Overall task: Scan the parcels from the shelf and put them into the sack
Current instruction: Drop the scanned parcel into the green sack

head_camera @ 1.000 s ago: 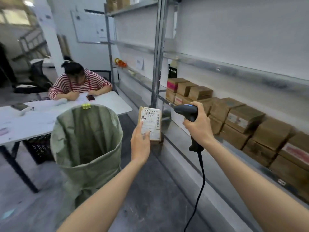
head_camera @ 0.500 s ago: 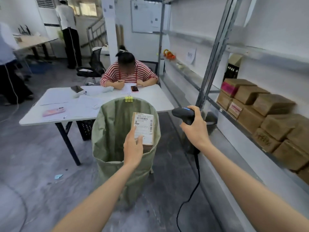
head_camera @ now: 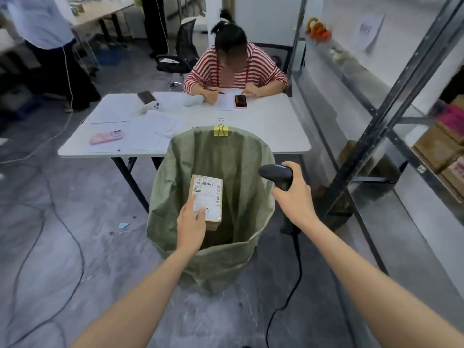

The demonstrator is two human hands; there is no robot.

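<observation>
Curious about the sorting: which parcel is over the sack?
The white-labelled parcel in the left hand, above the sack; other parcels lie on the shelf.

Both bare arms are stretched fwd & down. L hand (head_camera: pixel 192 228) is seen back-up, thumb & fingers clamped on the parcel (head_camera: pixel 209 194). R hand (head_camera: pixel 295 195) is wrapped round the scanner (head_camera: pixel 275 173) grip, approx level w/ the L

Labelled brown parcel (head_camera: pixel 207 200) above open green sack (head_camera: pixel 213 259).

My sack (head_camera: pixel 241 172) is rough green cloth. The parcel (head_camera: pixel 209 197) is brown card with smooth white paper. My scanner (head_camera: pixel 276 173) is shiny black plastic.
</observation>
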